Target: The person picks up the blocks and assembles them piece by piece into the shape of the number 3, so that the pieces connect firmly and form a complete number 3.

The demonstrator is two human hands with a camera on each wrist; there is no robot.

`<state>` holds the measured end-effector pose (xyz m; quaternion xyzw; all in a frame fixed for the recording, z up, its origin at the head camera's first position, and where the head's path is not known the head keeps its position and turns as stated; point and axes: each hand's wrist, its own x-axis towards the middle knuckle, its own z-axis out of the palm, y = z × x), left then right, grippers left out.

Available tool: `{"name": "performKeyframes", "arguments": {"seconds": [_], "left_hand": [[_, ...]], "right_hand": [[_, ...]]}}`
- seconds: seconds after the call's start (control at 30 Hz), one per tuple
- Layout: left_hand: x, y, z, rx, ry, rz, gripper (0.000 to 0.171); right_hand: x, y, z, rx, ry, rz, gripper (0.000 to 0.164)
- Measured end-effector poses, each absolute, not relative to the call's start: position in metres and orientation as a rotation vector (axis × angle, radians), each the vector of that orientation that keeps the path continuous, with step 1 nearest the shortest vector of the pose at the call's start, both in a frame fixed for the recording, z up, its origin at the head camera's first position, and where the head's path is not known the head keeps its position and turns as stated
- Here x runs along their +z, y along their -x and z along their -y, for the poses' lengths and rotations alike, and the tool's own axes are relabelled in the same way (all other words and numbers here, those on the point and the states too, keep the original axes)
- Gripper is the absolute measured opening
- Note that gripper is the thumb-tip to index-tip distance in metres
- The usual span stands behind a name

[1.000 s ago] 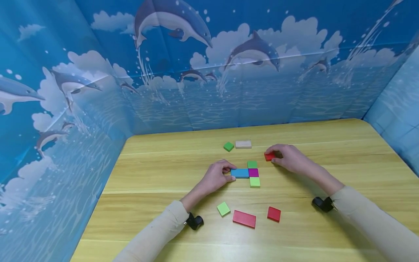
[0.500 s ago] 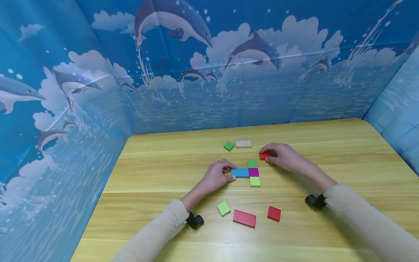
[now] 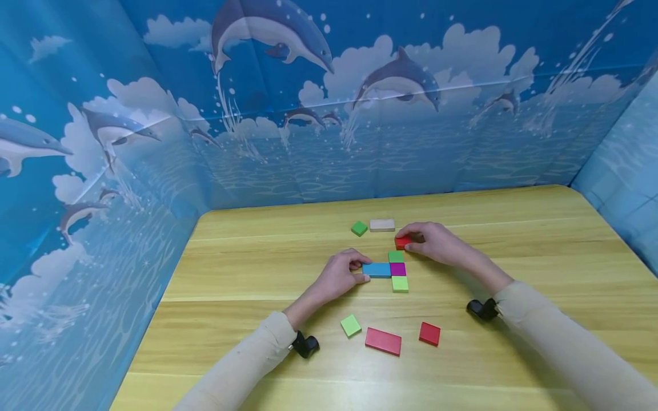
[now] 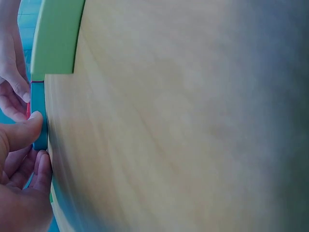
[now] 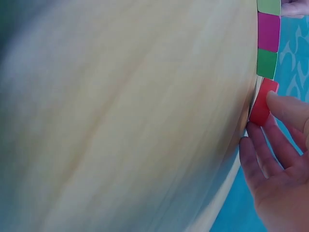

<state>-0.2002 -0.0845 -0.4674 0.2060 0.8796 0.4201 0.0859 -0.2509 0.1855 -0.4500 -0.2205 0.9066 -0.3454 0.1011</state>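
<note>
My left hand (image 3: 339,275) pinches the left end of a blue rectangular block (image 3: 377,270) between thumb and fingers. Against the block's right end sits a purple square block (image 3: 397,269), with a green block (image 3: 396,257) behind it and a light green block (image 3: 400,284) in front, forming a short column. Just beyond the green block, my right hand (image 3: 437,242) pinches a red block (image 3: 401,244), partly covered by the fingers. In the right wrist view this red block (image 5: 264,101) is tilted slightly, its end close to the green block (image 5: 267,63).
Behind the column lie a green block (image 3: 359,228) and a beige rectangular block (image 3: 382,225). Nearer on the wooden table (image 3: 231,331) are a light green square (image 3: 351,326), a long red block (image 3: 382,341) and a red square (image 3: 429,334). A dolphin-print curtain (image 3: 329,165) rises behind.
My right hand has brought the red block leftward, from right of the column to right behind its green block. My left hand stays on the blue block.
</note>
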Motion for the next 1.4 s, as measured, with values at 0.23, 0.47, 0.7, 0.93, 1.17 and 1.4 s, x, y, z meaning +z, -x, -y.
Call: {"name": "performKeyframes", "arguments": {"seconds": [0.23,0.47,0.7,0.93,1.17,1.4], "left_hand": [[-0.467,0.2,0.085,1.253,-0.619,-2.62,0.028],[-0.469,0.201,0.085,1.257,-0.617,-2.619,0.027],[-0.47,0.202,0.085,1.272,-0.617,-2.615,0.027],[-0.47,0.202,0.085,1.274,-0.617,-2.61,0.027],[-0.469,0.202,0.084,1.281,-0.609,-2.607,0.027],[-0.47,0.203,0.085,1.282,-0.609,-2.607,0.027]], "right_hand": [[-0.452,0.254,-0.181,-1.038,0.681,-2.657,0.03],[-0.454,0.257,-0.178,-1.057,0.656,-2.652,0.026],[-0.453,0.257,-0.176,-1.064,0.678,-2.685,0.024],[-0.453,0.256,-0.171,-1.058,0.692,-2.669,0.025],[-0.452,0.256,-0.169,-1.058,0.694,-2.656,0.024],[-0.451,0.255,-0.167,-1.057,0.699,-2.661,0.024]]}}
